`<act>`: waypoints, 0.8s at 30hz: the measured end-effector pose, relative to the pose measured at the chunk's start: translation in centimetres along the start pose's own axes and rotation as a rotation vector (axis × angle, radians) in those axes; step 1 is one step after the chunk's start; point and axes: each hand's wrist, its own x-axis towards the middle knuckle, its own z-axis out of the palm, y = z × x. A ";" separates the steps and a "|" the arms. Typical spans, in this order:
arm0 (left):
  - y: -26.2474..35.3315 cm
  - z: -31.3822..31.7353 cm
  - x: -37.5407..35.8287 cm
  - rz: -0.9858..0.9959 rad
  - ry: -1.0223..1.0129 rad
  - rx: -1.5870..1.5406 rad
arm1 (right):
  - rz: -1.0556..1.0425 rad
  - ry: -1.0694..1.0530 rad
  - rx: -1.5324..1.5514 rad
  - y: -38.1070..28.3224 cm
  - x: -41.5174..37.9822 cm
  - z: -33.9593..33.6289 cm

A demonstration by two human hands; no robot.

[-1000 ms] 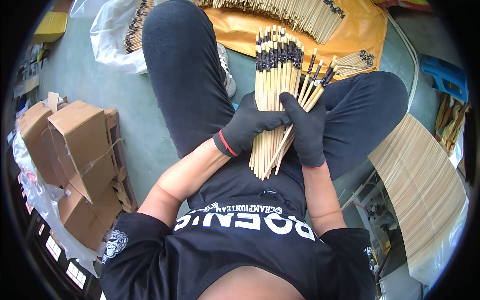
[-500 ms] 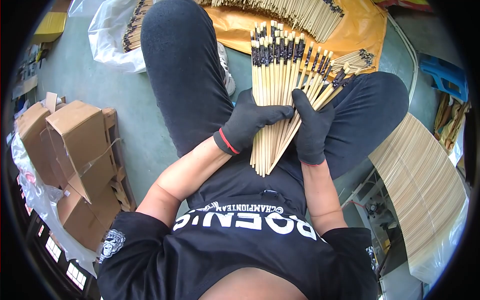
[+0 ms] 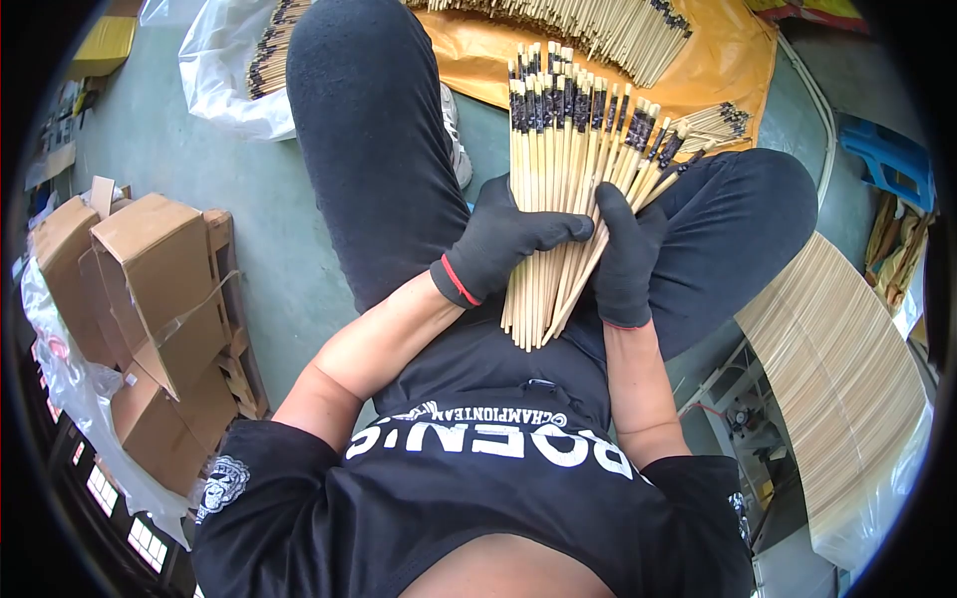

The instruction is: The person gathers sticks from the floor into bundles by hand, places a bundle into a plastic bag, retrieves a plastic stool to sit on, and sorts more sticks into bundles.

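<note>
A fanned bundle of chopsticks is held upright above my lap, pale wood with dark patterned bands near the thick upper ends. My left hand, in a black glove with a red cuff edge, grips the bundle from the left, thumb lying across its front. On the other side my right hand, gloved alike, clasps the chopsticks that lean to the right, its thumb pointing up along them. The two thumbs nearly meet. Fingers behind the bundle are hidden.
Many more chopsticks lie on an orange sheet ahead, with a small loose pile to its right. Cardboard boxes stand at left. A large stack of thin wooden strips and a blue stool are at right.
The right-leaning chopsticks have drawn closer to the rest, so the fan is somewhat narrower. Both hands keep their hold on the bundle.
</note>
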 end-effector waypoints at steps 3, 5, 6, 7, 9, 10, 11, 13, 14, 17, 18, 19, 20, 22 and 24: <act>0.5 0.5 -0.2 -0.008 0.044 -0.036 | 0.018 0.009 0.099 -0.3 -0.1 0.3; -0.1 0.1 0.0 -0.011 0.023 -0.032 | 0.015 -0.006 0.116 -0.3 -0.2 0.1; -0.3 0.0 0.1 -0.014 0.005 -0.028 | 0.031 0.004 0.083 -0.5 -0.2 0.2; -0.1 0.0 0.0 -0.013 0.005 -0.027 | 0.046 0.014 0.050 -0.7 -0.2 0.3; 0.4 0.1 -0.2 -0.016 -0.017 -0.042 | 0.033 -0.020 0.018 -1.3 -0.2 0.7; 0.2 0.0 -0.1 -0.015 -0.015 -0.040 | 0.021 -0.054 -0.013 -1.5 -0.3 0.8; -0.3 -0.1 0.1 -0.011 -0.031 -0.070 | 0.021 -0.054 -0.010 -1.4 -0.3 0.6; -0.4 0.1 0.1 -0.008 -0.050 -0.099 | 0.093 -0.039 0.048 -1.5 -0.2 0.1; -0.2 0.3 0.0 -0.012 -0.040 -0.109 | 0.075 -0.024 0.042 -1.3 -0.2 0.1; -0.1 0.1 -0.2 -0.032 -0.063 -0.112 | 0.066 -0.058 0.133 -0.8 -0.2 -0.4; -0.2 -0.1 -0.3 -0.045 -0.096 -0.105 | 0.065 -0.058 0.133 -0.7 -0.2 -0.5; -0.5 -0.4 -0.3 -0.046 -0.098 -0.103 | 0.061 -0.047 0.133 -0.6 -0.2 -0.6; -0.9 -0.6 -0.3 0.005 -0.118 -0.080 | 0.057 -0.036 0.133 -0.6 -0.2 -0.6; -1.2 -0.7 -0.1 0.057 -0.137 -0.054 | 0.024 -0.041 0.054 -1.5 -0.4 0.1; -1.1 -0.6 0.1 -0.075 -0.110 -0.138 | -0.003 -0.040 -0.020 -1.8 -0.5 0.8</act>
